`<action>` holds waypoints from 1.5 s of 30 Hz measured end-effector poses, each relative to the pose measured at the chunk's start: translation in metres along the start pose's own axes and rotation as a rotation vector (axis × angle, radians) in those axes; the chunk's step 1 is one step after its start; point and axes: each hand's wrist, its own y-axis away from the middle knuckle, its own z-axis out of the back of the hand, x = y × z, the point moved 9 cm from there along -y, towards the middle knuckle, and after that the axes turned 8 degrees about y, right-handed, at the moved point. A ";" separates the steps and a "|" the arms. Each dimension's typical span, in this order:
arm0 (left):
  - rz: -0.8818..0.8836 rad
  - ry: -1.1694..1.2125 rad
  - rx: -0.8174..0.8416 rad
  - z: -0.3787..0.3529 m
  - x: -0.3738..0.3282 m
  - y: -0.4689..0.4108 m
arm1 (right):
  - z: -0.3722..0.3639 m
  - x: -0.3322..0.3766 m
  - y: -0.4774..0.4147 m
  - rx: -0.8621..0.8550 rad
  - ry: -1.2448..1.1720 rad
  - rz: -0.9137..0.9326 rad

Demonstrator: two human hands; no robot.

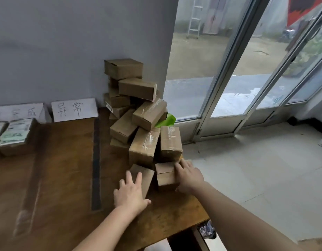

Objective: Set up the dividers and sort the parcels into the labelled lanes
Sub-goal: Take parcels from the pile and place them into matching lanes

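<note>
A heap of brown cardboard parcels is piled at the table's right side against the wall. My left hand lies with spread fingers on a small parcel at the heap's front. My right hand grips the right side of another small parcel beside it. A dark divider strip lies along the wooden table. A second strip lies further left. Two white paper lane labels stand against the wall: one with handwriting, one left of it.
Two parcels with printed labels lie in the far-left lane below the left sign. A green object shows behind the heap. The table's right edge drops to a tiled floor. Glass doors stand at the right.
</note>
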 end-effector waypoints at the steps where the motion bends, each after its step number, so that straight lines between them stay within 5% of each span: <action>1: 0.024 0.015 -0.010 -0.004 0.001 0.002 | -0.002 -0.001 -0.004 -0.006 -0.003 0.025; 12: 0.191 0.335 -0.045 -0.029 0.015 0.024 | -0.023 -0.007 0.019 -0.053 -0.052 0.133; 14: 0.243 0.602 -0.062 -0.026 0.024 0.028 | -0.028 -0.014 0.027 0.013 -0.303 0.102; 17: 0.275 1.200 -0.084 -0.020 0.025 0.039 | -0.036 -0.016 0.049 0.199 -1.034 0.032; 21: 0.191 1.906 0.054 -0.012 0.000 0.063 | -0.034 0.002 0.071 0.366 -1.617 0.055; 26: 0.041 2.328 0.217 0.004 -0.014 0.087 | -0.013 0.024 0.078 0.407 -2.079 0.127; 32: -0.125 2.349 0.060 0.032 0.004 0.104 | 0.028 0.045 0.090 0.259 -2.038 0.170; 35: -0.111 2.352 -0.076 0.044 0.014 0.107 | 0.041 0.059 0.093 0.156 -1.835 0.220; 39: -0.031 2.093 -0.224 0.055 0.031 0.116 | 0.052 0.078 0.095 0.083 -1.621 0.258; 45: -0.061 1.952 -0.362 0.073 0.058 0.130 | 0.073 0.086 0.096 0.029 -1.746 0.269</action>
